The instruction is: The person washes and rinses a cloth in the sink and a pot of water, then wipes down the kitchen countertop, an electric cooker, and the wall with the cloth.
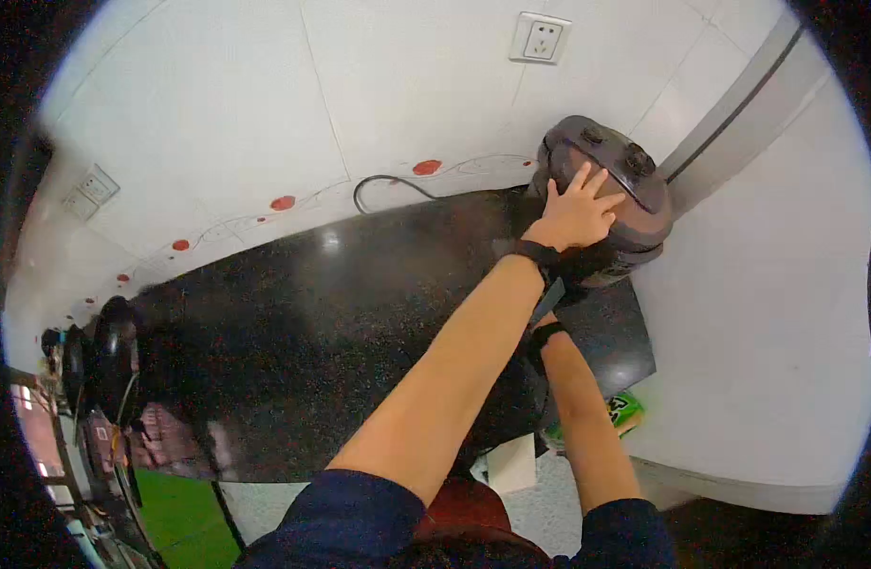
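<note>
My left hand (576,214) lies with spread fingers on the brown, rounded lid of an electric cooker (641,224). Two dark knobs stick up from the top of that lid. Lower down and closer to me, my right hand (544,321) is mostly hidden behind my left wrist, near the cooker's front. Its fingers do not show, so I cannot tell what it touches. A dark band circles each wrist.
The cooker stands at the right end of a black countertop (360,313), against a white wall panel (768,313). A black cable (383,179) rises behind the counter. Pans (116,356) are at the far left. A green packet (625,412) lies beside my right forearm.
</note>
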